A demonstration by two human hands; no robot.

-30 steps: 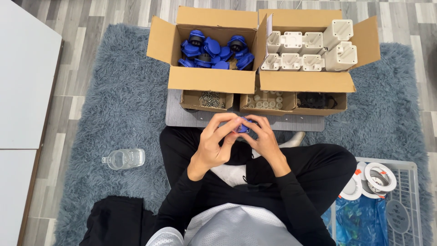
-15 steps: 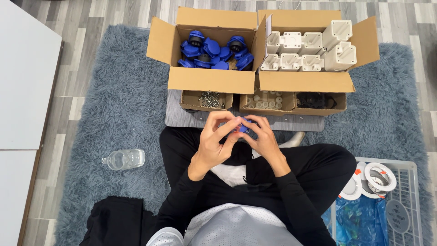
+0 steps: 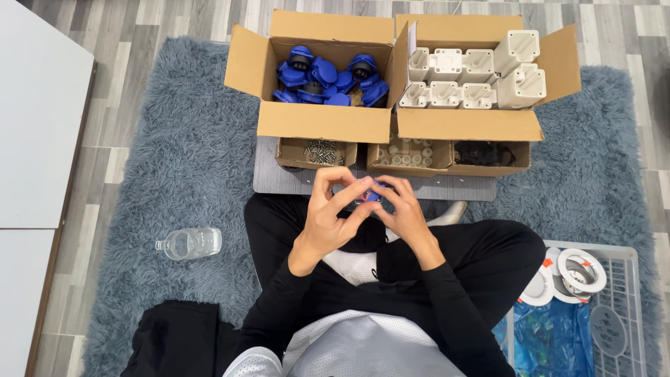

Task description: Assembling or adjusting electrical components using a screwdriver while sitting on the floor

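shaggy grey-blue rug (image 3: 174, 160) over pale wood-look floor, person seated cross-legged with both hands up over the lap.

from my feed, the small blue plastic part (image 3: 368, 195) sits pinched between the two hands, just short of the low cardboard trays (image 3: 401, 155). left hand (image 3: 328, 220) curls its fingertips onto it from the left, right hand (image 3: 401, 216) closes on it from the right; both equally near. its long axis i cannot tell, mostly hidden. beyond, open cardboard box of blue caps (image 3: 324, 77), box of white moulded housings (image 3: 471, 77); clear plastic bottle (image 3: 188, 243) lies left.
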